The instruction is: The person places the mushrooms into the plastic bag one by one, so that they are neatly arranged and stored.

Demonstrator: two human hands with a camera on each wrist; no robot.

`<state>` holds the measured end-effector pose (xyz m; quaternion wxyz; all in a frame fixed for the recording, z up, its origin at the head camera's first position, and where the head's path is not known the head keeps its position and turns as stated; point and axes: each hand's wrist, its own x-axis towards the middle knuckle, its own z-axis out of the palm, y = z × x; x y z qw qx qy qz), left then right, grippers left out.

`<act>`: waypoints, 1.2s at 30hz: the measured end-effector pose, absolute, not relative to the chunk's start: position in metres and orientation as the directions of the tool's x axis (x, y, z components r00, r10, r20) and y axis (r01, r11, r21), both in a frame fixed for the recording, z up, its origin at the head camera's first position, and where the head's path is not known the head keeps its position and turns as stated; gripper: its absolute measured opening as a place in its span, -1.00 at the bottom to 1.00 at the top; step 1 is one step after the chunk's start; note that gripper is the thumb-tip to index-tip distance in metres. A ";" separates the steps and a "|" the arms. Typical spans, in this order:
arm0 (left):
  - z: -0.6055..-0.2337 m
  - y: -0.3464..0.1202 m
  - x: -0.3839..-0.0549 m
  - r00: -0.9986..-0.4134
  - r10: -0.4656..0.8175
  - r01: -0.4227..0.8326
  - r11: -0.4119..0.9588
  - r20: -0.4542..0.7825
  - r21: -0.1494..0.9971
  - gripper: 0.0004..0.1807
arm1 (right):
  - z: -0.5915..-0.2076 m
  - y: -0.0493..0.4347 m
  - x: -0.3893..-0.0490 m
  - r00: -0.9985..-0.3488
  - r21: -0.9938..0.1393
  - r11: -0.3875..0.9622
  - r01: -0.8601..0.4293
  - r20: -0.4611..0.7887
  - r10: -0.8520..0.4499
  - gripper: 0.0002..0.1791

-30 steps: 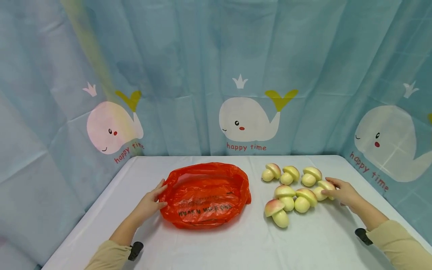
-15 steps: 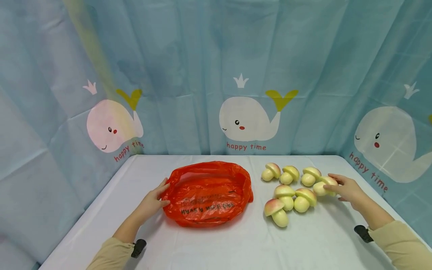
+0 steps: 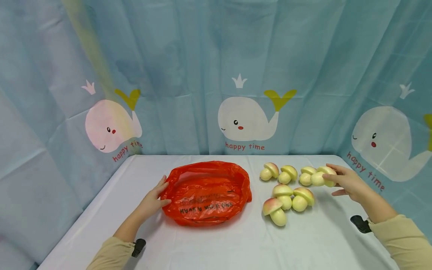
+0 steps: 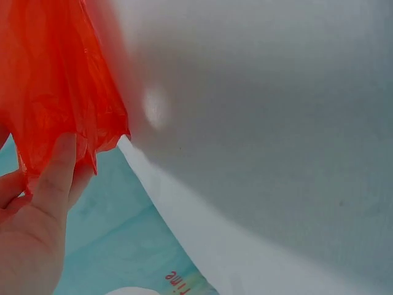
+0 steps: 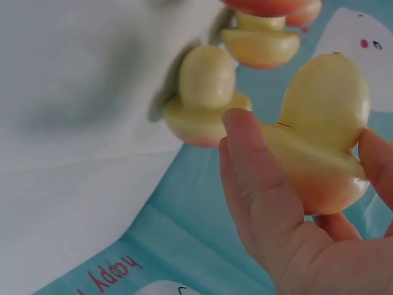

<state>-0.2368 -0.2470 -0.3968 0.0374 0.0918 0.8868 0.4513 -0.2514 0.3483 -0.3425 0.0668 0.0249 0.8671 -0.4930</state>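
Note:
A red plastic bag (image 3: pixel 206 195) with dark printing lies on the table, its mouth spread wide. My left hand (image 3: pixel 151 202) grips its left rim, and in the left wrist view the fingers (image 4: pixel 56 178) are on the red film. Off the table at the right, my right hand (image 3: pixel 351 184) pinches a pale yellow toy mushroom (image 3: pixel 318 179) by its cap. In the right wrist view this mushroom (image 5: pixel 325 101) has a pinkish cap and sits between thumb and fingers. Just left of it stands another mushroom (image 3: pixel 306 176), partly covered in the head view.
Several more toy mushrooms lie between bag and right hand, among them a back-left one (image 3: pixel 269 171) and a front one with a pink cap (image 3: pixel 275 212). The white-covered table (image 3: pixel 236 247) ends at a blue whale-print curtain (image 3: pixel 189 123) behind and at the sides.
My right hand has taken the mushroom from the right end of the group and raised it, moving up and away from the front. The left hand and the bag have shifted slightly right.

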 end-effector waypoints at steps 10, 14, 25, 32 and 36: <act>-0.400 -0.247 -0.239 -0.976 0.204 0.187 0.605 0.077 0.774 -0.31 | -0.321 0.328 -0.253 -0.988 -0.850 0.520 0.083 -0.138 -0.068 -0.13; -0.401 -0.248 -0.239 -0.976 0.203 0.192 0.613 0.082 0.767 -0.33 | -0.317 0.320 -0.256 -0.988 -0.855 0.513 0.081 -0.137 -0.073 -0.13; -0.401 -0.250 -0.239 -0.977 0.203 0.185 0.612 0.073 0.769 -0.35 | -0.309 0.300 -0.266 -0.983 -0.884 0.461 0.077 -0.145 -0.113 -0.15; -0.402 -0.250 -0.238 -0.975 0.200 0.202 0.613 0.098 0.764 -0.36 | -0.303 0.285 -0.269 -0.978 -0.905 0.417 0.079 -0.150 -0.142 -0.14; -0.401 -0.249 -0.239 -0.974 0.200 0.206 0.616 0.102 0.760 -0.36 | -0.298 0.274 -0.271 -0.978 -0.913 0.402 0.072 -0.144 -0.151 -0.15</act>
